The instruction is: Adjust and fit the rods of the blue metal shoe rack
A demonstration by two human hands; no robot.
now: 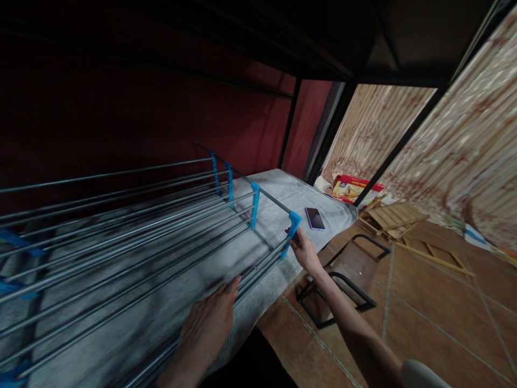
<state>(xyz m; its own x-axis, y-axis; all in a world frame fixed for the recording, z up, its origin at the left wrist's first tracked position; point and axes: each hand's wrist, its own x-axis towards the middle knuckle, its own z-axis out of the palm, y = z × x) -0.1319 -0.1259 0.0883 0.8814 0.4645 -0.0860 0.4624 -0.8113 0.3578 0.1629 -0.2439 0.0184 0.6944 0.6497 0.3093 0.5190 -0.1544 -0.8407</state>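
A folding drying rack (169, 226) of grey metal rods with blue plastic brackets lies across the grey-covered surface (278, 186). My right hand (304, 250) grips the blue bracket at its near right corner, with the thumb on the bracket's side. Along the front edge, my left hand (214, 312) is closed over the front rods; its fingertips are partly hidden beneath the palm. A dark-screened phone (315, 219) in a light purple case lies on the cover, just beyond my right hand.
A dark metal frame (407, 140) and a low panel overhead enclose the surface. On the tiled floor to the right stand a metal-framed chair (359, 264) and folded wooden furniture (396, 218). A red and yellow box (351, 188) lies behind, near a patterned curtain (375, 124).
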